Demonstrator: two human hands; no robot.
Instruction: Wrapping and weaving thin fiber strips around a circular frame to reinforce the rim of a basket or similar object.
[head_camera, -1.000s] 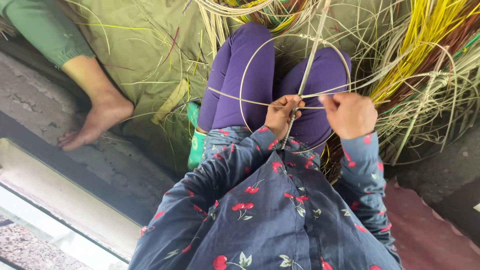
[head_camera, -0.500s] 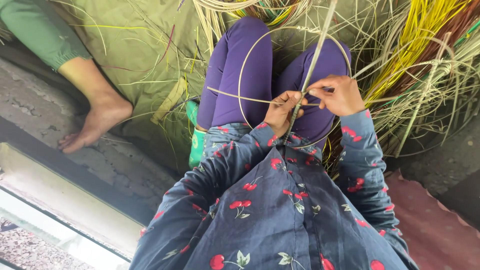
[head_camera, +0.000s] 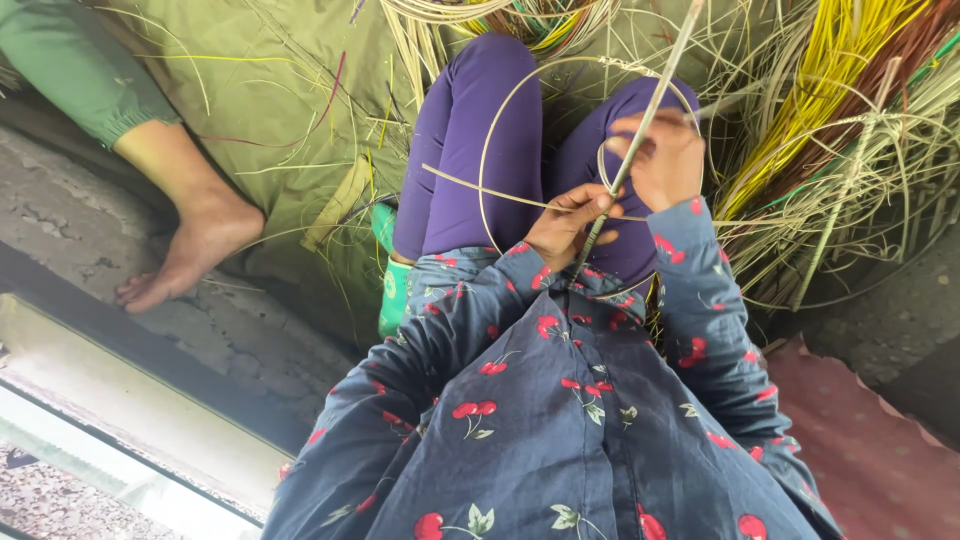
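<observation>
Raised since the earlier frame, the right hand (head_camera: 660, 160) now sits higher over the right knee, and a small coil of cane has formed beside its fingers; the left hand (head_camera: 565, 225) has stayed put at the lap. Both hands belong to a seated person in a dark blue cherry-print shirt (head_camera: 560, 430) and purple leggings (head_camera: 470, 140), viewed from above.

Left-hand fingers are pinched together on a pale cane strip (head_camera: 480, 188), which runs leftward across the left thigh and also sweeps up into 1 large hoop (head_camera: 500, 110) over both knees. Right-hand fingers are closed on a thicker grey stick (head_camera: 655, 95) that slants from the top edge of the frame down between the 2 hands to the lap. The small coil lies just beside the right-hand fingers, touching the stick.

Under the legs lies an olive cloth (head_camera: 270, 110) on the floor, strewn with loose strips. Bundles of yellow cane (head_camera: 810, 110), brownish cane and pale cane (head_camera: 860, 200) are heaped at the right side of the floor, near the right hand. A green object (head_camera: 395, 290) peeks out beside the left hip.

At the cloth's left edge, another person's bare foot (head_camera: 190, 255) rests on concrete (head_camera: 90, 220), below a green trouser cuff (head_camera: 90, 85). A reddish mat (head_camera: 880, 460) shows at lower right.
</observation>
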